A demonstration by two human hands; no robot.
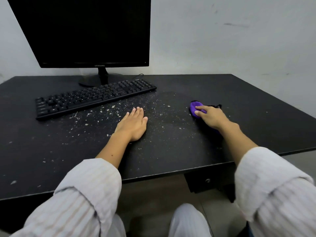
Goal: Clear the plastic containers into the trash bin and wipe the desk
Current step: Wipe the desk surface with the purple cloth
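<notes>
A black desk [256, 103] fills the view, its middle speckled with pale crumbs and flecks [106, 115]. My left hand [132, 124] lies flat on the desk, palm down, fingers together, holding nothing. My right hand [211, 117] presses a purple cloth [195, 106] against the desk to the right of centre, fingers curled over it. A dark edge of the cloth sticks out behind the hand. No plastic container or trash bin is in view.
A black keyboard [92, 98] lies at an angle left of centre, in front of a dark monitor [85, 31] on its stand. A white wall stands behind the desk. A drawer with a small knob [207, 180] hangs under the desk's front right.
</notes>
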